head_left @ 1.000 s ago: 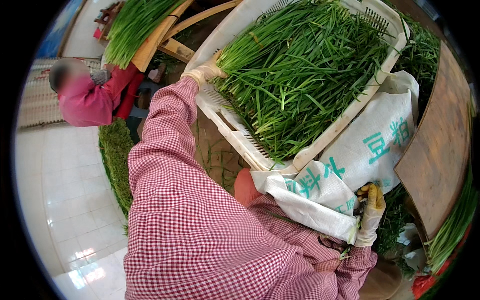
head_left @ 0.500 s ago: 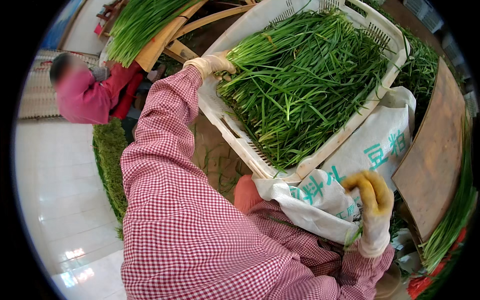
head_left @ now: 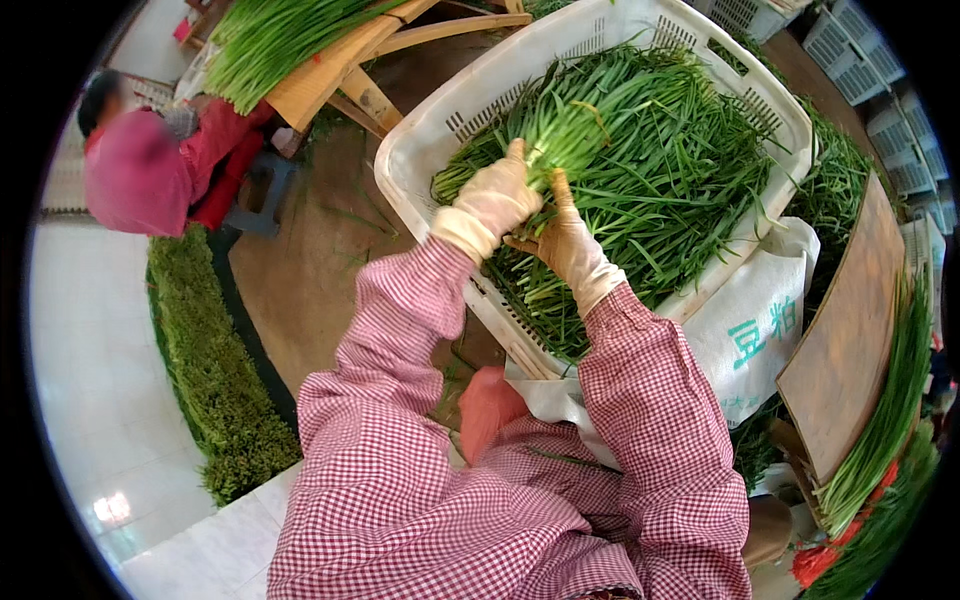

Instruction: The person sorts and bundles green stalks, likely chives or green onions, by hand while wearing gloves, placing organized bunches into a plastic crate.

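Note:
A white plastic basket (head_left: 425, 135) holds a heap of long green chives (head_left: 665, 170). My gloved left hand (head_left: 497, 195) is closed around a bunch of chives (head_left: 568, 140), raised over the heap near the basket's left side. The bunch's pale ends show by my fingers and its leaves point to the upper right. Just right of it, my gloved right hand (head_left: 568, 245) has its thumb and forefinger spread apart over the heap. Its forefinger tip comes close to the bunch; whether they touch, I cannot tell. Its other fingers are partly hidden.
A white woven sack (head_left: 745, 335) lies under the basket's near right side. To the right leans a brown board (head_left: 840, 340) with more chives (head_left: 880, 410) beside it. At upper left, chives lie on a wooden stand (head_left: 330, 75); another person (head_left: 150, 170) sits near it.
My left hand has moved right from the basket's rim side and lifted a bunch of chives. My right hand has come from the sack up over the heap.

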{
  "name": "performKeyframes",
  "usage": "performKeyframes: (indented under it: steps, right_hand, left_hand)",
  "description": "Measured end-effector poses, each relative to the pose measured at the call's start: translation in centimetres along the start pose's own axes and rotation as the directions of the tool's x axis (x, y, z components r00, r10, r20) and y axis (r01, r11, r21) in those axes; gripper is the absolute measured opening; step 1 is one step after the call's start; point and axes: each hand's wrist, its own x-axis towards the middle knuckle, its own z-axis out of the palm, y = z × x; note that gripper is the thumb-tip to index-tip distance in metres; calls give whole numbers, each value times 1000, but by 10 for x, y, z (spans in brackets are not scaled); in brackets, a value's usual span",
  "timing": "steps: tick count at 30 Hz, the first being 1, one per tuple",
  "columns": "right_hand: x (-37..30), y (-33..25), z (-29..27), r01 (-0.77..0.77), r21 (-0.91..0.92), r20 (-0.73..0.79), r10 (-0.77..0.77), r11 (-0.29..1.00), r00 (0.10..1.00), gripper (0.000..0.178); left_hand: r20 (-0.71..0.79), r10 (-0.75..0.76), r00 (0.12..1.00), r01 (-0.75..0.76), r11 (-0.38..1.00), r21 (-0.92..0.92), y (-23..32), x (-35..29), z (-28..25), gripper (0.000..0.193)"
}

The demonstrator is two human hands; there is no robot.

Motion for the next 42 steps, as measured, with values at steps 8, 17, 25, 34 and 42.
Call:
performKeyframes:
  steps: [8,17,25,34,42]
  right_hand:
    - [-11,9,-18,69,216,19,-75,974,997,71]
    - [-26,0,-21,68,389,-283,48,919,958,34]
    - [-65,-43,-19,9,145,-118,8,989,993,34]
    - [-148,-64,22,-275,-735,-225,161,619,961,40]
    - [-255,-91,49,-75,-693,-31,75,717,997,44]
  left_hand:
    - [-269,161,949,24,818,575,34,-45,65,76]
    - [-247,409,879,-377,911,166,16,-91,64,65]
    - [176,216,960,146,147,-978,-18,-63,45,85]
    - [-75,242,967,79,-568,-819,20,-59,73,72]
    - [-122,148,981,-76,-285,-955,102,-133,14,77]
